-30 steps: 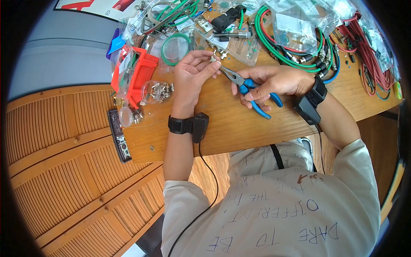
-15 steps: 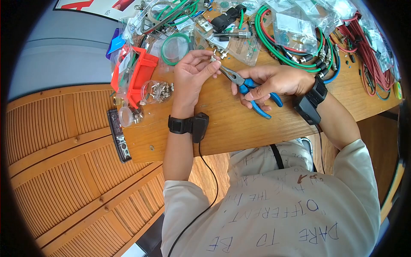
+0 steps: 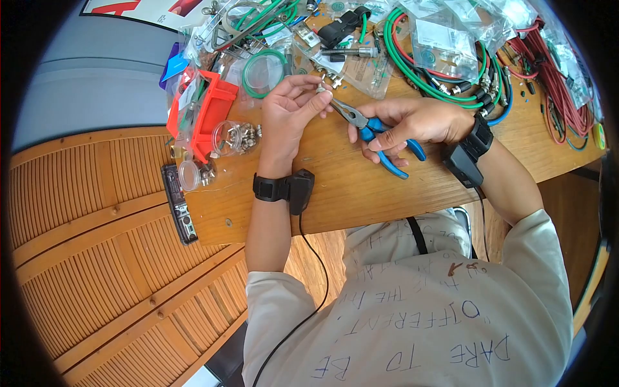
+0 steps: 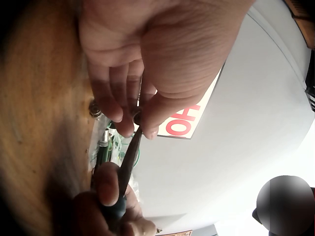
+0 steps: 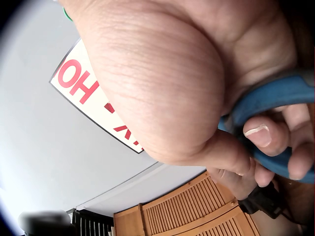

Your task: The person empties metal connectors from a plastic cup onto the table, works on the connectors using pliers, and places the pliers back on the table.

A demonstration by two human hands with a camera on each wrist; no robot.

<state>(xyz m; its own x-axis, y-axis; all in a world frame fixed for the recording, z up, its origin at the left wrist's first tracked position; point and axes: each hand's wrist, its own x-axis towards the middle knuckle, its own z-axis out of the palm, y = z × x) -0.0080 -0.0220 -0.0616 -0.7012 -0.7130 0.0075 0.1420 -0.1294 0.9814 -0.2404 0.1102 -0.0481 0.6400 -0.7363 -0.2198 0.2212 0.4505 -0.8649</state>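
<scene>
My left hand (image 3: 290, 113) pinches a small metal connector (image 3: 320, 89) between thumb and fingertips, above the far part of the table. Most of that piece is hidden by the fingers; its round dark end (image 4: 138, 117) peeks out in the left wrist view. Blue-handled needle-nose pliers (image 3: 352, 116) are gripped in my right hand (image 3: 425, 122), with fingers curled about the handles. Their long, narrow nose points left and meets the connector right at the left fingertips. In the right wrist view, a blue handle (image 5: 266, 98) passes across the palm.
Left of the left hand stand a red bin (image 3: 216, 113), a clear jar of metal connectors (image 3: 238, 138) and a smaller jar (image 3: 191, 175). Coiled green cable (image 3: 394, 55), plastic bags (image 3: 445, 42) and red cables (image 3: 561, 84) crowd the far side of the wooden table (image 3: 290, 213).
</scene>
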